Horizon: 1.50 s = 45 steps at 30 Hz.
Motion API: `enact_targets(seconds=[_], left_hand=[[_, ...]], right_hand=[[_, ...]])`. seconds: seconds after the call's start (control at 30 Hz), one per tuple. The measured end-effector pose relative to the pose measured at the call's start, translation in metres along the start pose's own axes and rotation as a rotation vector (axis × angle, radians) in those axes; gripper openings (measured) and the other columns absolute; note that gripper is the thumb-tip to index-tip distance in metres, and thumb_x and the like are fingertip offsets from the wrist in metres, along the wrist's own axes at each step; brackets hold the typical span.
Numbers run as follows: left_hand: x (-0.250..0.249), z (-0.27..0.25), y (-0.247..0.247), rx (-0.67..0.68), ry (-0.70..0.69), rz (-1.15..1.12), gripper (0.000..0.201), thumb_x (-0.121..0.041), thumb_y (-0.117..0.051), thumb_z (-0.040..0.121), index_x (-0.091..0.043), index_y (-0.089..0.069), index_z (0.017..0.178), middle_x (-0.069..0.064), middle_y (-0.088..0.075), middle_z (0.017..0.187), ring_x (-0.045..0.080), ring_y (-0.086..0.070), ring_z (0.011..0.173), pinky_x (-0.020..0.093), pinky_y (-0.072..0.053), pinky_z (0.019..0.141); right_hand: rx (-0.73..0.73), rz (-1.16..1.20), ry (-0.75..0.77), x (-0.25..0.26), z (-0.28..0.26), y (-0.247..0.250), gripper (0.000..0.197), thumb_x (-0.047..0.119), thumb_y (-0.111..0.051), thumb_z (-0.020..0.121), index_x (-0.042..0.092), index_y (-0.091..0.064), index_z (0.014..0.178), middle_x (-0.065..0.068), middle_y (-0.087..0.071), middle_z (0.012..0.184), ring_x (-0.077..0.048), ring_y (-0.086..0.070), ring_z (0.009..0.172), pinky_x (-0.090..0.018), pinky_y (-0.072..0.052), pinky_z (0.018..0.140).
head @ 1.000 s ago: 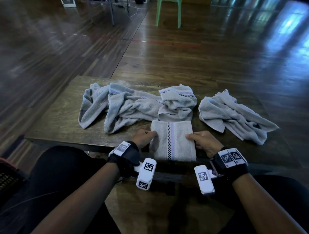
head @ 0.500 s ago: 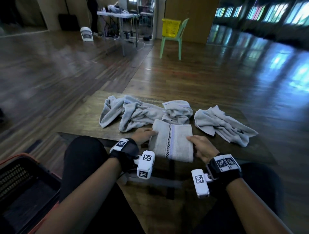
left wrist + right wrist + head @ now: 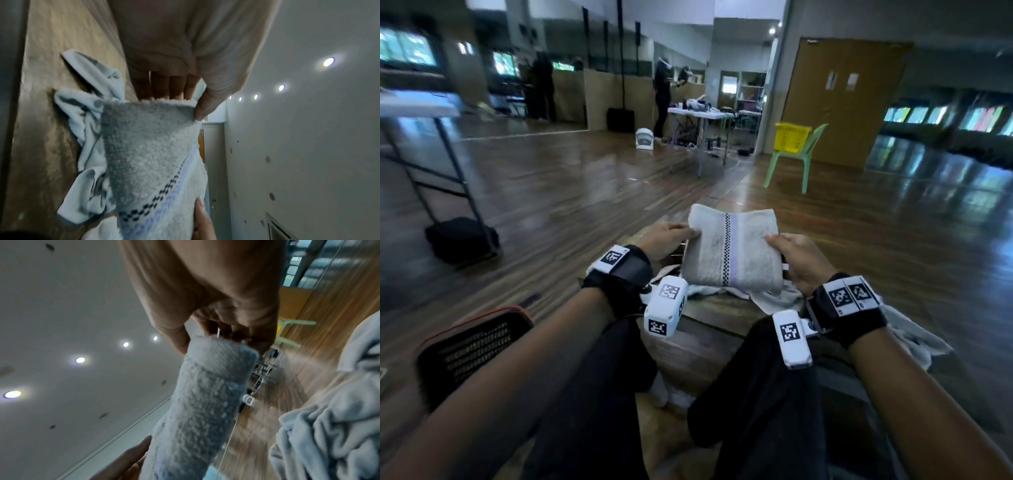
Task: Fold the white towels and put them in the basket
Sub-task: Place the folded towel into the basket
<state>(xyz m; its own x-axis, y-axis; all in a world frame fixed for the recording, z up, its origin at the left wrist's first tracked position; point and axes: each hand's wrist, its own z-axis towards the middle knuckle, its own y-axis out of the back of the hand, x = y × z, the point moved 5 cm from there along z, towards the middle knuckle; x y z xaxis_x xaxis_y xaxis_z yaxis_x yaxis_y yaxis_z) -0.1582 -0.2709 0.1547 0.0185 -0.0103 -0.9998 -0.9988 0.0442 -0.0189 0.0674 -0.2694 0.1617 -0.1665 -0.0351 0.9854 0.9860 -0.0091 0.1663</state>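
While it is held up off the table (image 3: pixel 709 310), the folded towel (image 3: pixel 732 253) forms a thick, soft rectangle of looped white terry, with a woven band of small dark checks and a pale lilac stripe running down its middle. Its nearer edge is rounded where the layers double over.

At its left edge the left hand (image 3: pixel 666 240) pinches the cloth: the thumb (image 3: pixel 205 104) lies on the upper face and the four fingers (image 3: pixel 164 87), close together, go beneath the edge. At its right edge the right hand (image 3: pixel 796 258) grips the same way, its thumb (image 3: pixel 176 339) on one face and the curled fingers (image 3: pixel 236 331) tucked behind the roll of fabric. Both hands are clamped on the towel, which hangs between them, well apart from the basket.

Below the fingers, crumpled towels (image 3: pixel 86 146) of the same nubbly cloth lie in loose folds on the worn wooden table, one heap (image 3: pixel 333 426) just beside the right hand. Down to the left of the left hand sits a dark basket (image 3: pixel 472 349) with mesh walls and an orange rim, on a glossy plank floor (image 3: pixel 585 192).
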Motion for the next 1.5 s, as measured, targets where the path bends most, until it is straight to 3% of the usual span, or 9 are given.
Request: enact_targets(seconds=[0.17, 0.6, 0.73, 0.87, 0.97, 1.13, 1.3, 1.43, 1.5], left_hand=[[-0.013, -0.038, 0.066, -0.211, -0.034, -0.009, 0.017, -0.014, -0.062, 0.088, -0.007, -0.064, 0.103, 0.008, -0.062, 0.086, 0.019, -0.057, 0.070, 0.028, -0.047, 0.062], [0.001, -0.162, 0.222, -0.727, -0.034, -0.065, 0.010, -0.004, -0.053, 0.091, -0.011, -0.061, 0.091, 0.006, -0.059, 0.078, 0.012, -0.056, 0.057, 0.023, -0.047, 0.057], [0.016, -0.193, 0.252, -0.876, -0.012, -0.079, 0.018, -0.002, -0.054, 0.090, -0.008, -0.058, 0.107, 0.005, -0.061, 0.078, 0.006, -0.057, 0.050, 0.016, -0.046, 0.048], [0.032, -0.205, 0.271, -0.925, 0.017, -0.105, 0.031, 0.002, -0.052, 0.090, -0.007, -0.055, 0.119, 0.004, -0.062, 0.088, 0.012, -0.058, 0.067, 0.015, -0.046, 0.045], [0.050, -0.202, 0.285, -0.932, 0.047, -0.127, 0.033, 0.006, -0.049, 0.089, -0.004, -0.053, 0.120, 0.006, -0.060, 0.088, 0.005, -0.059, 0.054, 0.011, -0.040, 0.038], [0.111, -0.186, 0.315, -0.941, 0.214, -0.134, 0.021, 0.004, -0.050, 0.088, -0.006, -0.061, 0.102, 0.003, -0.061, 0.080, 0.008, -0.058, 0.058, 0.014, -0.042, 0.043], [0.203, -0.162, 0.340, -0.948, 0.450, -0.148, 0.026, 0.006, -0.049, 0.086, -0.012, -0.060, 0.071, -0.008, -0.062, 0.051, 0.012, -0.054, 0.055, 0.010, -0.037, 0.038], [0.304, -0.141, 0.367, -0.943, 0.643, -0.156, 0.010, -0.013, -0.058, 0.064, -0.011, -0.066, 0.057, 0.011, -0.064, 0.074, 0.023, -0.058, 0.070, 0.028, -0.047, 0.066], [0.339, -0.133, 0.378, -0.952, 0.720, -0.133, 0.010, -0.015, -0.056, 0.056, -0.008, -0.061, 0.053, 0.008, -0.060, 0.060, 0.023, -0.055, 0.063, 0.032, -0.044, 0.065]], right_hand=[[0.179, 0.040, 0.034, 0.020, 0.010, -0.072, 0.020, 0.023, -0.055, 0.092, 0.006, -0.063, 0.099, -0.013, -0.067, 0.103, -0.027, -0.063, 0.094, -0.038, -0.051, 0.079], [0.731, 0.000, 0.061, 0.042, -0.009, -0.282, 0.021, 0.020, -0.050, 0.095, 0.004, -0.059, 0.103, -0.008, -0.062, 0.089, -0.020, -0.060, 0.076, -0.032, -0.049, 0.063], [0.862, -0.016, 0.024, 0.033, -0.023, -0.335, 0.015, 0.017, -0.049, 0.096, 0.005, -0.058, 0.094, -0.007, -0.061, 0.085, -0.019, -0.060, 0.072, -0.030, -0.048, 0.059], [0.930, -0.048, -0.033, 0.017, -0.031, -0.373, 0.016, 0.019, -0.049, 0.095, 0.012, -0.059, 0.086, -0.004, -0.062, 0.083, -0.019, -0.060, 0.075, -0.035, -0.050, 0.069], [0.955, -0.075, -0.070, 0.002, -0.029, -0.395, 0.014, 0.018, -0.049, 0.095, 0.012, -0.060, 0.088, -0.006, -0.063, 0.090, -0.022, -0.061, 0.083, -0.041, -0.050, 0.078], [0.940, -0.164, -0.141, -0.043, -0.017, -0.428, 0.024, 0.014, -0.049, 0.095, -0.003, -0.059, 0.108, -0.014, -0.061, 0.098, -0.026, -0.058, 0.089, -0.038, -0.046, 0.076], [0.896, -0.234, -0.343, -0.126, -0.002, -0.459, 0.021, 0.008, -0.049, 0.093, 0.009, -0.055, 0.073, -0.004, -0.052, 0.065, -0.007, -0.052, 0.046, -0.019, -0.040, 0.044], [0.879, -0.373, -0.452, -0.194, 0.010, -0.489, 0.016, 0.015, -0.054, 0.085, 0.011, -0.057, 0.070, -0.009, -0.057, 0.075, -0.024, -0.054, 0.073, -0.031, -0.041, 0.070], [0.897, -0.446, -0.479, -0.228, 0.018, -0.510, 0.012, 0.020, -0.054, 0.078, 0.010, -0.053, 0.072, -0.012, -0.053, 0.080, -0.023, -0.049, 0.078, -0.032, -0.036, 0.070]])
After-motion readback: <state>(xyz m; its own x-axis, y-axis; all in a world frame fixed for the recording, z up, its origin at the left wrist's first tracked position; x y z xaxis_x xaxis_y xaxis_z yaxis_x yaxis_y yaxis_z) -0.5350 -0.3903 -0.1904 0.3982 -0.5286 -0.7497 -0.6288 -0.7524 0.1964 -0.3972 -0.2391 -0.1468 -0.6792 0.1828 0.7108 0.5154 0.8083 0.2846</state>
